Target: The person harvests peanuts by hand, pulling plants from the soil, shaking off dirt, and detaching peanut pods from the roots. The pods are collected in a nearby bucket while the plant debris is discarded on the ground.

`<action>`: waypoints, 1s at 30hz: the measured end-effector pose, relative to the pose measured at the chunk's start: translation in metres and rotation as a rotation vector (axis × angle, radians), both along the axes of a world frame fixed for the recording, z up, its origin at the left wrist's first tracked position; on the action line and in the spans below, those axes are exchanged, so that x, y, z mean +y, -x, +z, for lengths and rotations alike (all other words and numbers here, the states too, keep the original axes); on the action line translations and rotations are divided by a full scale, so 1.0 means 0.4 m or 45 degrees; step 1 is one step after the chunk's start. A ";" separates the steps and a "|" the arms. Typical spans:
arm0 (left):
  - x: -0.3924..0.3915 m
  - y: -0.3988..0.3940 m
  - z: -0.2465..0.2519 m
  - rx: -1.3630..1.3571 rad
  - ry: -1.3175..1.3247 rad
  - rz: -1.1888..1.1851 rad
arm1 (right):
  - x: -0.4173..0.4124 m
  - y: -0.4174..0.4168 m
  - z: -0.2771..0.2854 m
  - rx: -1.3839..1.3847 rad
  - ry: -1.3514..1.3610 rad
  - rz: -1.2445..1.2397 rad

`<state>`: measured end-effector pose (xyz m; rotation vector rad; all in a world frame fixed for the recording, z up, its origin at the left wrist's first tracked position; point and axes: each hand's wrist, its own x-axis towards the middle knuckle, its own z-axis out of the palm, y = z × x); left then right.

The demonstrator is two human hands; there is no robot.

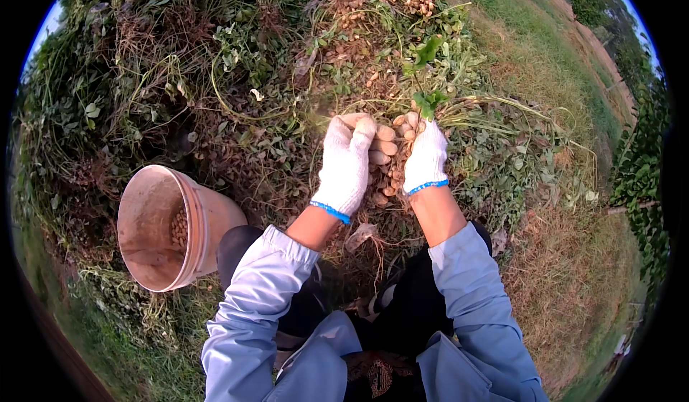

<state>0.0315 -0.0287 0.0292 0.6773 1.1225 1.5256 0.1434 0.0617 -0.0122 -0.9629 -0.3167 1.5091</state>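
Note:
My right hand [426, 151], in a white knit glove with a blue cuff, grips an uprooted peanut plant [429, 105]. Its green leaves stick up beyond the fist, and its roots with pods [394, 178] hang on the near side. My left hand [349, 157] wears a matching glove with soiled fingertips. Its fingers curl against the pod cluster from the left; whether a pod is inside them is hidden. More peanut pods [408, 124] show between the two hands.
A dirty white plastic bucket [218, 224] leans to my left, with some peanut pods [179, 228] in it. Heaped peanut vines [161, 79] cover the ground ahead and left. Plants bearing pods [421, 1] lie at the far side. Dry grass [570, 273] spreads to the right.

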 end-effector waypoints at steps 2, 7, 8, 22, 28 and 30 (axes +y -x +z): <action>0.003 0.056 0.010 -0.044 -0.093 -0.034 | 0.007 -0.021 -0.006 -0.034 -0.097 0.191; -0.104 0.264 0.127 0.557 -0.461 0.426 | 0.016 -0.060 0.027 0.330 -0.289 0.349; -0.140 0.332 0.135 0.742 -0.453 0.559 | 0.019 -0.073 0.030 0.571 -0.335 0.481; -0.171 0.220 0.163 1.678 -0.525 0.040 | -0.051 0.022 0.099 0.016 -0.276 0.600; -0.070 0.061 0.084 1.519 -0.556 0.077 | -0.083 0.044 0.100 0.016 -0.234 0.593; -0.049 0.060 0.050 1.467 -0.587 0.106 | -0.081 0.049 0.098 0.051 -0.240 0.555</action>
